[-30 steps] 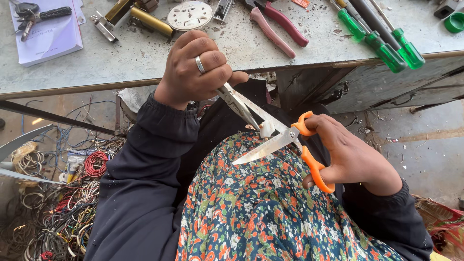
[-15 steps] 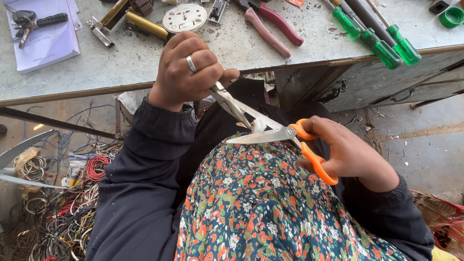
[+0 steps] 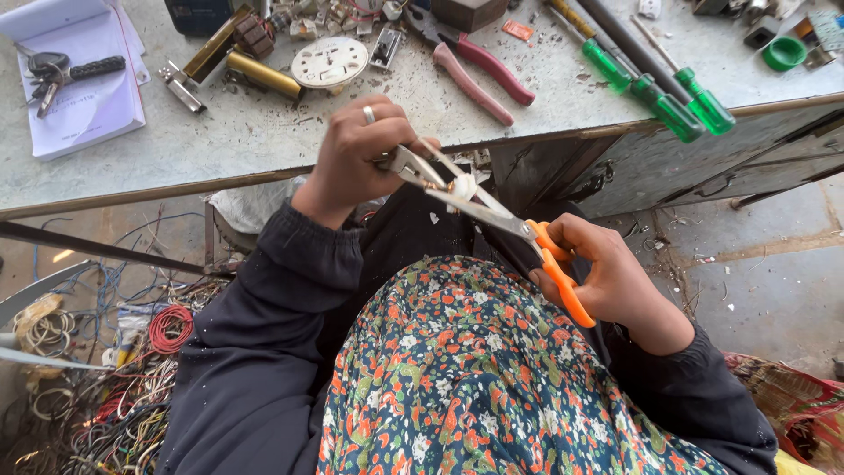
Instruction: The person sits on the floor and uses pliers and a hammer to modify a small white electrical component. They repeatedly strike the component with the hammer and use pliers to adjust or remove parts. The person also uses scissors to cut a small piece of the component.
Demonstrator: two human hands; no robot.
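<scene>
Left hand [image 3: 356, 158], ring on one finger, is curled tight, pinching a small pale piece [image 3: 463, 186] up in front of the bench [image 3: 264, 141] edge, steadying it for the blades. Scissors [image 3: 492, 215] are nearly closed on that piece. Right hand [image 3: 615, 281] is wrapped through the orange handles, squeezing them together above the floral lap [image 3: 457, 378].

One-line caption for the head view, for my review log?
Right hand closes orange scissors on a small white piece held by the left hand below a tool-strewn bench.
</scene>
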